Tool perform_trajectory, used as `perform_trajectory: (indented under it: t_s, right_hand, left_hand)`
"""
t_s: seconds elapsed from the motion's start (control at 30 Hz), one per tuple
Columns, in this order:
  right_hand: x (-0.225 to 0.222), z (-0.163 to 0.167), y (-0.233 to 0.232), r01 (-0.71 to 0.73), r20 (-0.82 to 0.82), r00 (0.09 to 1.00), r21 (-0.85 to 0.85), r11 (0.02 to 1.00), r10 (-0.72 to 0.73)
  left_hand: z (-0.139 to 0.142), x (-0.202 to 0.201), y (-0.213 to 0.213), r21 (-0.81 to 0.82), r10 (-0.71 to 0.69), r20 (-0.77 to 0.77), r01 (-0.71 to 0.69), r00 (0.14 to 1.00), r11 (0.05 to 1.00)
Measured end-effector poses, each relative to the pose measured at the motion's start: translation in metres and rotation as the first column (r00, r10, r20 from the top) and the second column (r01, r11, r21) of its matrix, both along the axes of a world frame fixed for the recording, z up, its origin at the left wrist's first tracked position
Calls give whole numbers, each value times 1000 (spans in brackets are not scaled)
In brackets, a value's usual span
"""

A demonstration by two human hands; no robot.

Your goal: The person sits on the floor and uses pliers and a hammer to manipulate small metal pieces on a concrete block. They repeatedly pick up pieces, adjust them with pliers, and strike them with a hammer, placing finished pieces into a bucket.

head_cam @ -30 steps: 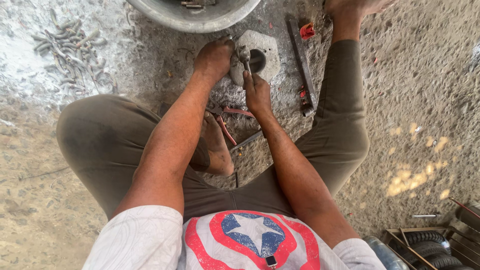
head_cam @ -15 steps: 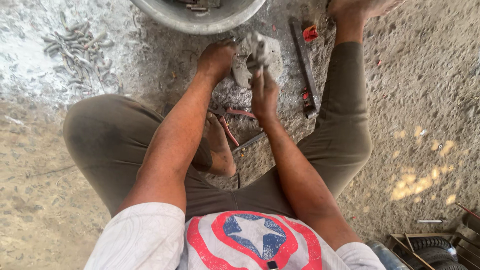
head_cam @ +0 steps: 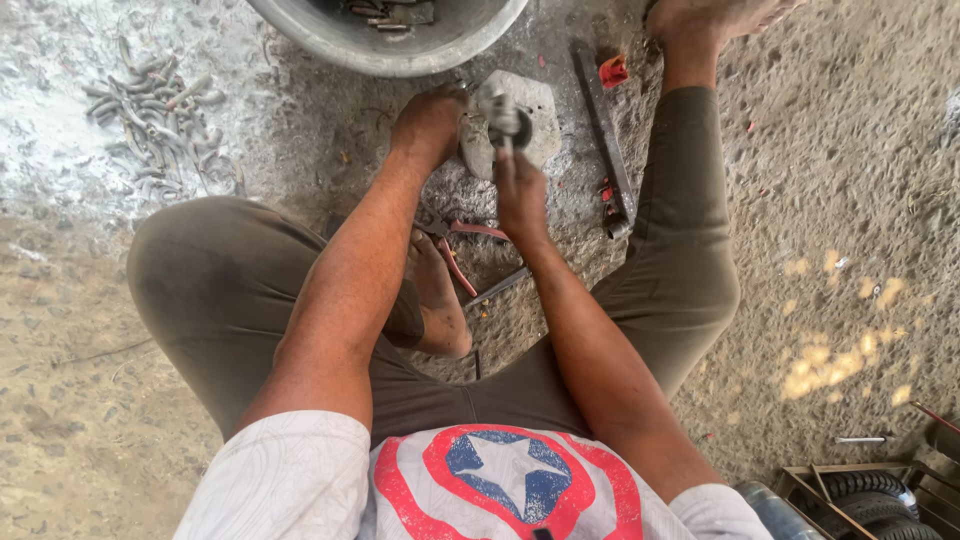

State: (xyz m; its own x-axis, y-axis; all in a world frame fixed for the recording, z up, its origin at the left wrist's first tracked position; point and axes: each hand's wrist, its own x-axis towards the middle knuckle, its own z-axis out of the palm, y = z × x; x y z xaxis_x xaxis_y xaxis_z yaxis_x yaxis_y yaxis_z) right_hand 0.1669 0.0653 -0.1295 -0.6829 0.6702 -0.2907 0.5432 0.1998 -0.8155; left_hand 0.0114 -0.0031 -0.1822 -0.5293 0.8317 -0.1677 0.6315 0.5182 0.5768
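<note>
While we sit on the ground, our left hand (head_cam: 428, 122) grips the left edge of the grey block (head_cam: 535, 112), fingers curled on it. Our right hand (head_cam: 520, 192), just below the block, has its fingers clamped on a metal tool (head_cam: 503, 118) whose head rests on the block's top. Just above the block sits a grey basin (head_cam: 390, 45) with metal parts inside. Right of the block lies a long metal bar (head_cam: 603, 130) and a small red piece (head_cam: 613, 70). Below the block, by our foot, lie red-handled pliers (head_cam: 455, 245). Far left of the block, a heap of bolts (head_cam: 150, 110).
</note>
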Motion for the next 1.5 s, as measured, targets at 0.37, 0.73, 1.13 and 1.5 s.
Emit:
perform_trajectory:
  t_s: [0.37,0.73,1.13,1.5]
  right_hand:
    - [35,-2,-21,-344,235,930,291,893,282]
    - [37,-25,-26,-438,382,857,181,881,347]
    - [27,-10,-21,-483,569,704,-55,874,425]
    - [37,16,-3,41,369,929,-112,993,3]
  left_hand:
    - [3,-1,0,85,-19,-76,26,997,996]
    - [-4,-6,-5,21,-6,-158,9,987,1000]
    - [0,1,2,64,-103,-227,120,968,991]
    - [3,-10,-5,4,-89,-341,96,936,995]
